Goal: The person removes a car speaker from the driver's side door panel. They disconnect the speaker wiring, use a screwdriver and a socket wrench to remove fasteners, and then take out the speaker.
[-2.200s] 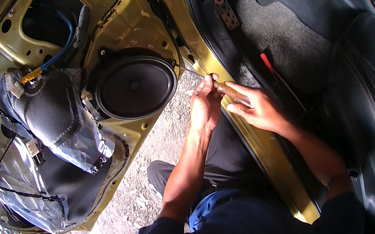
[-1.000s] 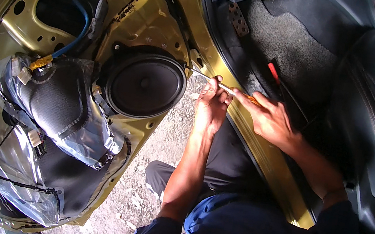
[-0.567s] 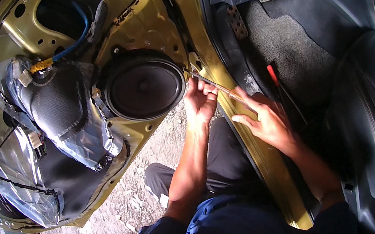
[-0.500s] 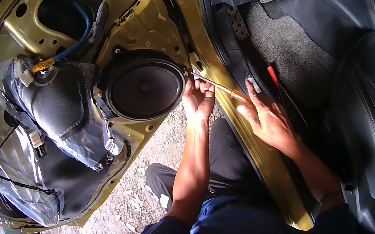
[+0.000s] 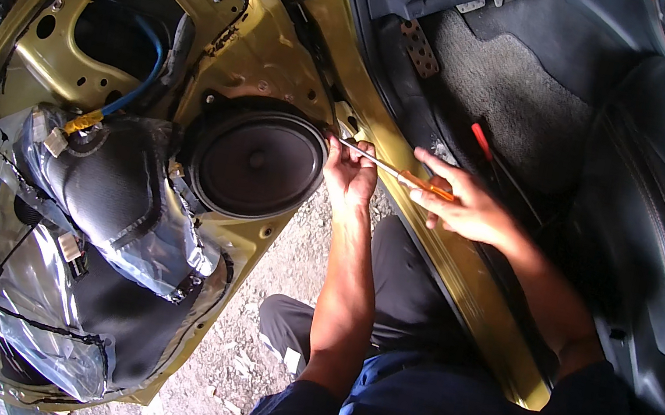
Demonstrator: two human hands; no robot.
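Note:
My right hand (image 5: 474, 210) grips the orange handle of a screwdriver (image 5: 428, 186) between thumb and fingers, with the index finger stretched out. The metal shaft slants up and left to my left hand (image 5: 350, 180). That hand is closed, palm up, its curled fingertips around the screwdriver's tip at the edge of the gold car door (image 5: 265, 62). What those fingertips pinch is too small to make out. Just left of them sits an oval black speaker (image 5: 256, 160), mounted in the bare door.
A red-handled tool (image 5: 481, 140) lies in the footwell beside the grey carpet (image 5: 511, 79). The black seat (image 5: 645, 200) is at the right. A loosened clear plastic sheet (image 5: 57, 283) and a blue cable (image 5: 148, 68) hang on the door. Gravel ground (image 5: 238, 315) lies below.
My right hand has shifted its fingers on the screwdriver handle and turned a little, and the handle has dipped lower. My left hand stays almost where it was at the tip.

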